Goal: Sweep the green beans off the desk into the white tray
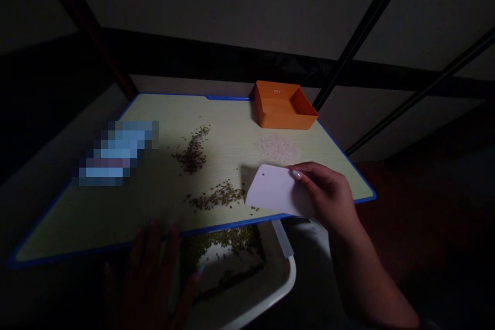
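Scraper is showing on the person's side of the box, with pale grains lying between the two. The right grip is pinching its right end narrowly: the thumb is resting on the upper face and the fingers are curling behind the far edge. The long axis is running left to right, the free end pointing left with a small hole near its far corner, the broad white face looking up. Whether it is touching the tabletop, I cannot tell. Brown grains are lying in two patches left of the box and nearer the person, one reaching close to the free end. The left grip is spreading wide, well to the near left of the box; darkness is hiding whether it is touching the tub. That tub is standing nearer the person than the box, below the tabletop's edge, holding green bits.
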`<action>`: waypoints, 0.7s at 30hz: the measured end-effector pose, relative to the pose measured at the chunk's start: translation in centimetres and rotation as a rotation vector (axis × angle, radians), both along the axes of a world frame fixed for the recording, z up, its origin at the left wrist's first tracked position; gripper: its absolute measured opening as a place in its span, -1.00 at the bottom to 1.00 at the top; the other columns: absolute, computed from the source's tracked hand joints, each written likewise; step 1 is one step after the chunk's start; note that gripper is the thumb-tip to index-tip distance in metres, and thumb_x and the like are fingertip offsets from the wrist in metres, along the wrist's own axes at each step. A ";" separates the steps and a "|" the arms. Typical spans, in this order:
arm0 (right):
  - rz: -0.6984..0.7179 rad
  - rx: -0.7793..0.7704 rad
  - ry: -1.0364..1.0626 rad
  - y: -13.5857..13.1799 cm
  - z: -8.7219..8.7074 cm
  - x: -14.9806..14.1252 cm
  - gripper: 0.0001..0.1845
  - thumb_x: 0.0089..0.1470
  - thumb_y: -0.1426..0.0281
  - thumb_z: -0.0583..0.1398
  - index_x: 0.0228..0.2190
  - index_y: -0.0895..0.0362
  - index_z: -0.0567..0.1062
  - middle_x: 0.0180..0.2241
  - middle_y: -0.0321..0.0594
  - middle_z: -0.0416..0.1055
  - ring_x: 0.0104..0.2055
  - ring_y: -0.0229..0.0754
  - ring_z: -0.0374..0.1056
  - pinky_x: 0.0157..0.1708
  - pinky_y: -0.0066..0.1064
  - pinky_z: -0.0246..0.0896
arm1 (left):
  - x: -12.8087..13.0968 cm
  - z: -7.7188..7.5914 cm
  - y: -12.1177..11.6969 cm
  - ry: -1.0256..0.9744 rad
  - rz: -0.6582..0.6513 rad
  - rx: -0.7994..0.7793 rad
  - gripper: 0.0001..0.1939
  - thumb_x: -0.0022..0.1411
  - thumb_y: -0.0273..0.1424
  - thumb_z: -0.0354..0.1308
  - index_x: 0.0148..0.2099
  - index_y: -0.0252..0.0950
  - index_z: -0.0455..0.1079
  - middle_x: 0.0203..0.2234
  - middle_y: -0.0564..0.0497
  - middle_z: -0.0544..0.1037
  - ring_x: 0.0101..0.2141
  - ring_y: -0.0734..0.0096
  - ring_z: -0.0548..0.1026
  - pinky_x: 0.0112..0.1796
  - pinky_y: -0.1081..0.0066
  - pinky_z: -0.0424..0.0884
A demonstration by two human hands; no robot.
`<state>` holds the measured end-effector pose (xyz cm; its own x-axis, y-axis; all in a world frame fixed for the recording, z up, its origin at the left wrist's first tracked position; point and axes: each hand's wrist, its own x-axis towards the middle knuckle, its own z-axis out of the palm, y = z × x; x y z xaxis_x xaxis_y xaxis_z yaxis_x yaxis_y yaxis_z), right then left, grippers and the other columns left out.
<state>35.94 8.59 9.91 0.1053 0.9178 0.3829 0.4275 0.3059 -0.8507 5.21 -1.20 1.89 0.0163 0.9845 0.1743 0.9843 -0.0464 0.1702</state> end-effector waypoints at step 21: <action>-0.003 0.031 -0.022 0.0 0.1 0.0 -0.84 0.12 0.31 0.24 -0.37 0.04 0.65 -0.35 -0.23 0.66 -0.31 -0.15 0.56 -0.29 -0.31 0.47 | -0.2 -0.2 0.1 0.032 0.013 0.029 -0.29 0.32 -0.14 -0.18 0.43 -0.04 -0.33 0.48 -0.10 -0.10 0.46 0.02 -0.18 0.33 -0.33 -0.23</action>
<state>35.97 8.54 10.03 0.0996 0.9053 0.4129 0.4467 0.3302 -0.8316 4.96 -1.15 1.68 0.0092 0.9793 0.2021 0.9898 -0.0376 0.1374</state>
